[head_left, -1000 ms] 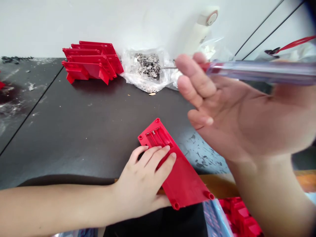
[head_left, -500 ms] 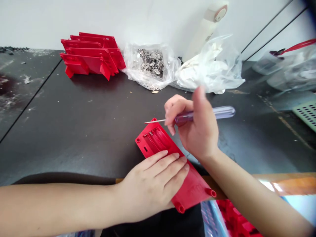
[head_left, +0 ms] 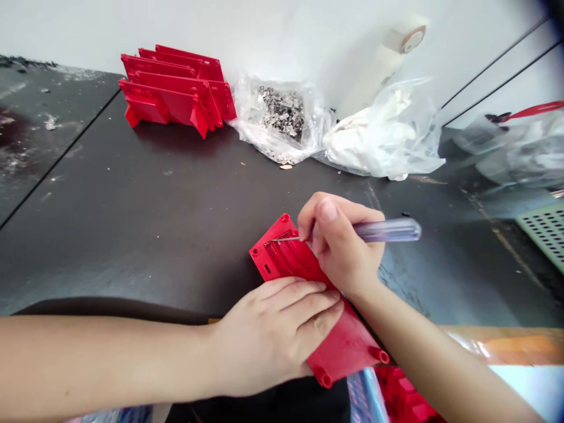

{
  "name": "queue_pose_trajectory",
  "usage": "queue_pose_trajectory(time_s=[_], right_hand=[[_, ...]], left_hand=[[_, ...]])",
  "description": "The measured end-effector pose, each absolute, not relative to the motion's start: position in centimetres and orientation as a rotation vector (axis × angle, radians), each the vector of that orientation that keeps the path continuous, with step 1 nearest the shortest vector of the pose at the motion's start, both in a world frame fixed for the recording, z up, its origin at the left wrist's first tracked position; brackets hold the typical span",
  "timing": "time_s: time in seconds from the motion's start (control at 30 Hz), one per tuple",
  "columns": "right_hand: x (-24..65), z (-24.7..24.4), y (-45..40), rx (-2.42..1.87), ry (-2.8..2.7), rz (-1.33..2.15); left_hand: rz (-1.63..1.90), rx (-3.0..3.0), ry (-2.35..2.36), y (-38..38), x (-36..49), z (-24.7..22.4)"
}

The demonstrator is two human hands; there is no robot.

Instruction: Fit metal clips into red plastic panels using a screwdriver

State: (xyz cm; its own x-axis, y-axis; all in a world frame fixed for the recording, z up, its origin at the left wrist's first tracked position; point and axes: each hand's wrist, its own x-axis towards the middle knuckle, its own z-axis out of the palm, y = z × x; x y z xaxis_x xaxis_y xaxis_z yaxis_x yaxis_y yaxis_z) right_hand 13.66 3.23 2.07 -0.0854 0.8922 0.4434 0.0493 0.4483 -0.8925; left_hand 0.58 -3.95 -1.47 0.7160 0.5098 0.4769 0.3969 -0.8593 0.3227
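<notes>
A red plastic part point(head_left: 343, 343) lies at an angle at the table's near edge, with hollow posts at its corners. My left hand point(head_left: 275, 332) lies across its middle, fingers together, holding it. My right hand point(head_left: 343, 238) is closed around the translucent purple handle of a screwdriver point(head_left: 388, 230). The thin shaft points left, and its tip touches or hovers just over the small metal pieces point(head_left: 273, 241) in the recess near the part's upper end. The underside of the red part is hidden.
Several red parts point(head_left: 176, 97) stand in a row at the back left. Beside them are a plastic bag of small metal pieces point(head_left: 284, 114) and a bag with white contents point(head_left: 379, 138). A pale bottle point(head_left: 374, 64) stands behind; a green perforated tray point(head_left: 544, 232) is at right.
My right hand has lowered the screwdriver, bringing its tip from above the part's upper corner down into the recess. My left hand stays on the red part. The camera view has shifted slightly.
</notes>
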Motion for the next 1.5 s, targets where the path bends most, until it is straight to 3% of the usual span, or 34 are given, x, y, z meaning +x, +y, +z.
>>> queue_pose_trajectory(time_s=[0.7,0.87,1.5], right_hand=[[14.2,1.6,1.8,-1.066,-1.825,0.632],[14.0,1.5,2.0,-0.907,-1.754,0.561],[14.2,1.7,1.8,-0.886,-1.812,0.683]], left_hand=[[0.943,2.629,0.694,-4.0,0.9,-2.3],[0.866,2.619,0.686,-4.0,0.8,-2.3],[0.96,2.584,0.655,-3.9,1.0,-2.6]])
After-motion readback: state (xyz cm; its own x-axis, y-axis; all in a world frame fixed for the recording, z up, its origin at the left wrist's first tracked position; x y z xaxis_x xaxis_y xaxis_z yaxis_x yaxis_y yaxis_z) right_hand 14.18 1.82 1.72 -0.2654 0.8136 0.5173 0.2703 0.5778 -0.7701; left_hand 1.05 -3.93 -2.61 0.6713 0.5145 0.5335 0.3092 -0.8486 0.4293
